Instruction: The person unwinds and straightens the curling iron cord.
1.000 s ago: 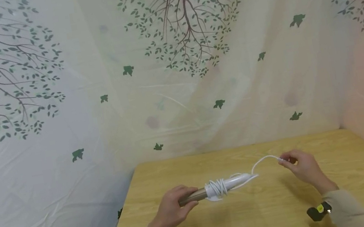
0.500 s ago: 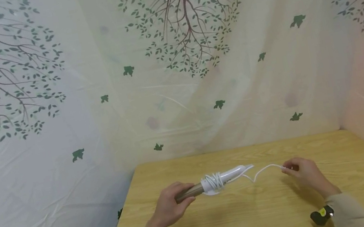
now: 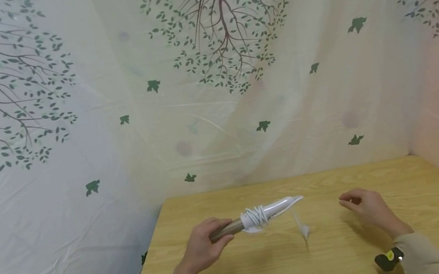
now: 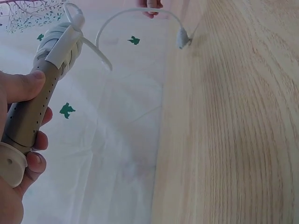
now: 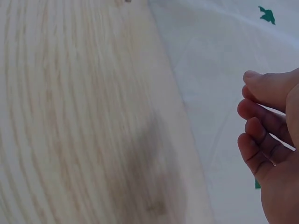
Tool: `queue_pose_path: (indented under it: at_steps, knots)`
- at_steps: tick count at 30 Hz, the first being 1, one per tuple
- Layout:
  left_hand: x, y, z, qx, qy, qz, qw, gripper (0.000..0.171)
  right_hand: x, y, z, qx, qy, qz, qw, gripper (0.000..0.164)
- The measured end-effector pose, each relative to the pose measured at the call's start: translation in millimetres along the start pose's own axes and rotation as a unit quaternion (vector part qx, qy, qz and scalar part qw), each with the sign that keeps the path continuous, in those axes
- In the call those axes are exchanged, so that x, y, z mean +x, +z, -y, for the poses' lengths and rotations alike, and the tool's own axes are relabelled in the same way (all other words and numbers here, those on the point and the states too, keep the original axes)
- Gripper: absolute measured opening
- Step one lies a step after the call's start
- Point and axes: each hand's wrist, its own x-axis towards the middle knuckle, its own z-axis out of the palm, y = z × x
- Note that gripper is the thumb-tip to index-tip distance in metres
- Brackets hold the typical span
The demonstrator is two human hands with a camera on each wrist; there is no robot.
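My left hand (image 3: 204, 247) grips a curling iron (image 3: 275, 207) by its brown barrel. In the left wrist view the barrel (image 4: 32, 109) shows rows of small holes and a pale end cap. Its white handle points to the right, with a white cord (image 3: 255, 217) wound around it in several turns. The cord's free end hangs from the handle tip, carrying a white plug (image 3: 305, 230) close over the table. My right hand (image 3: 371, 209) hovers to the right of the plug, apart from it. Its fingers are loosely bent, with nothing between them in the right wrist view.
A wood-grain table (image 3: 423, 200) lies beneath both hands. Behind it and at the sides hangs a pale curtain (image 3: 221, 151) printed with trees and green birds. Small black cameras, one of them a wrist camera (image 3: 387, 260), sit at the sleeves.
My right hand has let go of the cord's end, and the plug has swung left and down to hang below the handle. My left hand has lifted the curling iron slightly.
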Motion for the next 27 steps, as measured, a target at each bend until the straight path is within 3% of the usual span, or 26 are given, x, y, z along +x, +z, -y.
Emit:
queue_pose_path:
  at_steps: [11,20,27]
  knots:
    - [3.2,-2.3,-2.2,0.010,0.004,-0.020,0.9997,0.035,2.3,3.4,56.8,0.101,-0.063,-0.017,0.993,0.015]
    - [6.2,-3.4,-4.0,0.022,-0.006,-0.026,0.9994,0.035,6.7,7.7,98.6,0.193,-0.089,-0.001,0.977,0.015]
    - [7.8,-4.8,-4.8,0.024,-0.010,-0.028,0.9993,0.034,10.4,18.2,119.8,0.219,-0.090,0.009,0.971,0.017]
